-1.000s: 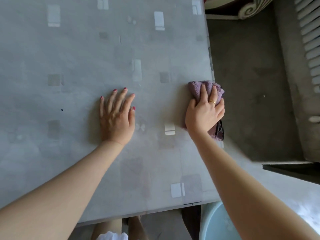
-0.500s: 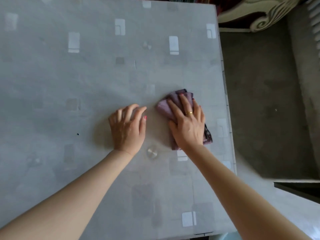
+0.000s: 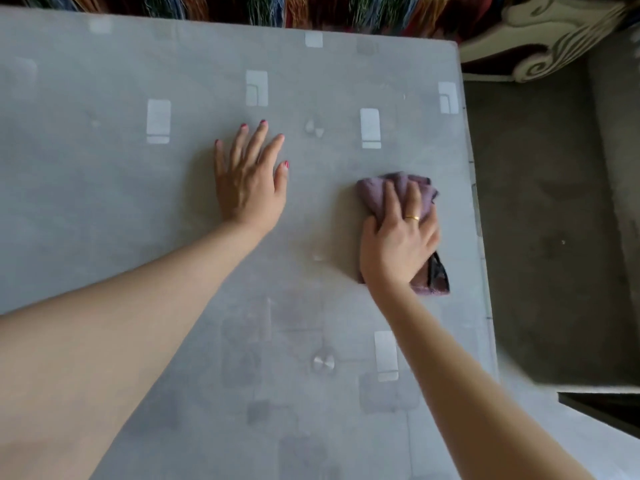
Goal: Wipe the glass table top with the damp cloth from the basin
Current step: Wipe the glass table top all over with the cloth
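Observation:
The glass table top (image 3: 138, 220) is grey with pale squares and fills most of the head view. My left hand (image 3: 249, 181) rests flat on it near the middle, fingers straight and spread. To its right lies the purple damp cloth (image 3: 372, 194), bunched up, with a dark corner sticking out near the wrist. My right hand (image 3: 398, 244) lies on top of the cloth, holding it down on the glass close to the table's right edge. The basin is out of view.
The table's right edge (image 3: 479, 237) drops to a grey floor (image 3: 547, 237). An ornate cream furniture piece (image 3: 540, 39) stands at the far right corner. A multicoloured fringed fabric (image 3: 311, 12) runs along the far edge. A dark ledge (image 3: 606, 410) shows at lower right.
My right hand slid the cloth left toward the left hand, then back right and farther up the table. My left hand moved forward and spread flat again.

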